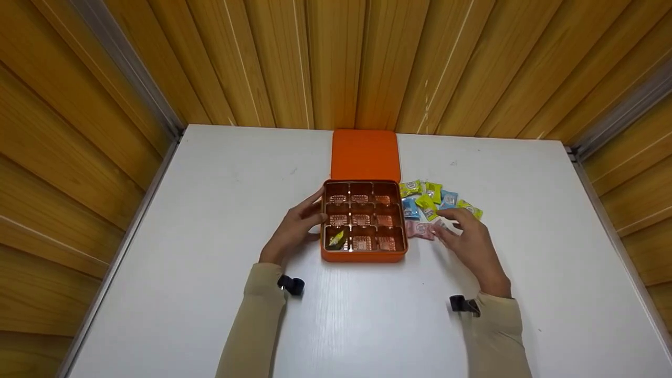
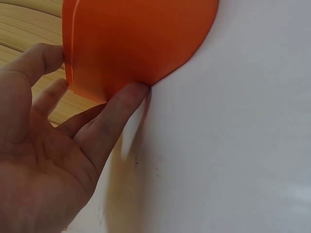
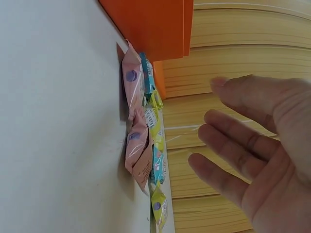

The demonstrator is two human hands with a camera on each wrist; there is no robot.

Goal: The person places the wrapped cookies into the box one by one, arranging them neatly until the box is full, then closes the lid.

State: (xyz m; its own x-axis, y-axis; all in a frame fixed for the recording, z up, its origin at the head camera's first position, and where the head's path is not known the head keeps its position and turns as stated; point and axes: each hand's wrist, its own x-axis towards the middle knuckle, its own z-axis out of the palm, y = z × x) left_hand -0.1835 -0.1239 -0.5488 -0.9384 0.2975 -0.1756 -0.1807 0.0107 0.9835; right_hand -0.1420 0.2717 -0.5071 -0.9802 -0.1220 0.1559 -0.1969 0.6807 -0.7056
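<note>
An orange box (image 1: pixel 364 256) with a clear divided insert stands on the table, one yellow-green wrapped candy (image 1: pixel 337 240) in its near left compartment. My left hand (image 1: pixel 294 229) touches the box's left side, thumb at the rim and fingers along the wall; in the left wrist view its fingertips (image 2: pixel 133 91) rest against the orange wall. Over the candies right of the box hovers my right hand (image 1: pixel 470 242), fingers spread and holding nothing. Nearest to it lie pink candies (image 3: pixel 133 85), apart from the fingers in the right wrist view. Yellow-green candies (image 1: pixel 411 188) and blue candies (image 1: pixel 410 209) lie behind.
A flat orange lid (image 1: pixel 365 155) lies directly behind the box, near the table's back edge. The white table (image 1: pixel 236 199) is bounded by wood-patterned walls (image 1: pixel 336 63) at the back and sides.
</note>
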